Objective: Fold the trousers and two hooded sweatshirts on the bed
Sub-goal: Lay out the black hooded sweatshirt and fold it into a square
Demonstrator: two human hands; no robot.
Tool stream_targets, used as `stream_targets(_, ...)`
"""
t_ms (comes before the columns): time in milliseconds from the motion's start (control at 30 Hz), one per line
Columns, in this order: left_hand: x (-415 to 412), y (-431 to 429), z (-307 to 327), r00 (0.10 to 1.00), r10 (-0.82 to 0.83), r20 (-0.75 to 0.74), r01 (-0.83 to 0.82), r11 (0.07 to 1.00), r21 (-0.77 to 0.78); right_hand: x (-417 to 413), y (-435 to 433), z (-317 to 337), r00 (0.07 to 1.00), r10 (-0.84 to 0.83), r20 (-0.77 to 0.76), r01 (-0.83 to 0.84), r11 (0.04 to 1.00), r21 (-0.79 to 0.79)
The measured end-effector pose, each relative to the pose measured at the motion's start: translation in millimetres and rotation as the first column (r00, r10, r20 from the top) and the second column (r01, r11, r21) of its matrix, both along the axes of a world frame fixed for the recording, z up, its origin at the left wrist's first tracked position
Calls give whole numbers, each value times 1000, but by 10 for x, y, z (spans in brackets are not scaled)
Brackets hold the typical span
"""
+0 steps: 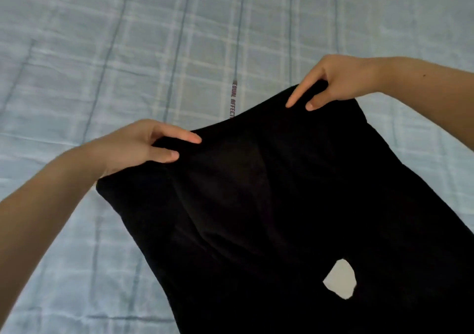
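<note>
A black garment [269, 205] hangs spread between both hands above the bed [128, 51] and fills the lower right of the view. Its cut is too dark to tell whether it is the trousers or a sweatshirt. My left hand [138, 146] pinches the top edge at the left, thumb and forefinger on the cloth. At the right end of that edge my right hand [333, 82] pinches the fabric the same way. A pale gap [339, 279] shows through the cloth low down. No other garment is in view.
The bed is covered with a light blue checked sheet [384, 25] that fills the view. A narrow printed strip with lettering [233, 100] lies on the sheet just beyond the garment's top edge.
</note>
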State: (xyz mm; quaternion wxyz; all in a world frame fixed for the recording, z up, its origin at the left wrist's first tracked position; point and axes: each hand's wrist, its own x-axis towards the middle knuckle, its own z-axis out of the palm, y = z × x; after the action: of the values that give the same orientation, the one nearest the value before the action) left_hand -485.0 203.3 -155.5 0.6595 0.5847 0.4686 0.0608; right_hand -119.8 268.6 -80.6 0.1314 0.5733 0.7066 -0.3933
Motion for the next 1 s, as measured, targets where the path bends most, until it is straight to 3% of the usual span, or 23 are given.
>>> stream_targets(133,-252,625,321,995,49,-83,-34,985,170,-204,300,256,990,-98,-102,111,985,132)
stream_targets(267,-328,712,422,997,6,-72,0,997,82,-291,256,254,993,-94,-77,99,992,74)
stream_targets(400,-300,470,535,994,96,44,-96,995,0,-178,71,361,995,-79,-62,84,993,82)
stream_targets(633,28,-153,1023,987,94,127,-99,995,30,212,-380,779,992,-87,-86,94,993,73)
stream_targets(900,838,-1492,1043,906,279,320,-206,948,-243,1058,-1300,901,995,19,-96,-26,998,-64)
stream_targets(1000,1178,-2044,852,892,325,316,-211,915,-344,1397,-1649,713,990,97,-106,-111,985,-133)
